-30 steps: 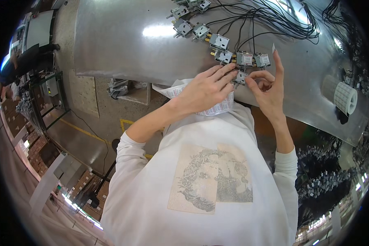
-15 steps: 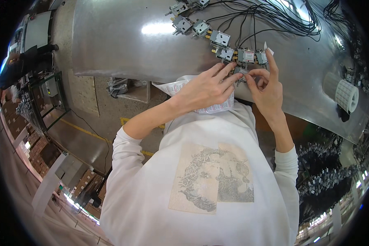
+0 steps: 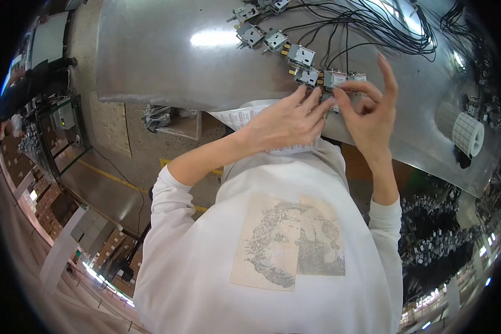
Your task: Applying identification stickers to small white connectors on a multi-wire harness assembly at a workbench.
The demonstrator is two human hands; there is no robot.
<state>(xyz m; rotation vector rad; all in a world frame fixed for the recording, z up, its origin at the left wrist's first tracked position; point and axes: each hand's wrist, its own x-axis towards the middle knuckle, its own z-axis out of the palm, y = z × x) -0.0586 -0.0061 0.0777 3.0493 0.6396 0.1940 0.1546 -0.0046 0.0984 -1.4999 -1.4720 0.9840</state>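
Small metal thermostats [image 3: 300, 55] with brass terminals and thin black tubes lie along the table's near side. My left hand [image 3: 289, 119] is over a white sheet of printed labels [image 3: 242, 116], its fingers spread and its tips against the nearest thermostats. A labelled thermostat [image 3: 334, 79] sits just beyond. Close to it, the thumb and a finger of my right hand [image 3: 373, 117] come together, while another finger points up. Whatever lies between them is too small to make out. My fingers partly cover one thermostat [image 3: 334, 107] at the table edge.
Bundled black tubes [image 3: 395, 33] trail across the far right of the metal table [image 3: 161, 67]. A white label roll [image 3: 468, 133] lies toward the right edge. More thermostats [image 3: 440, 245] hang or lie in masses below right. A crate [image 3: 178, 125] stands under the table.
A white label on my right hand's raised fingertip no longer shows clearly there. That hand has shifted up and right, its thumb and finger rising toward the labelled thermostat. My left hand has barely moved.
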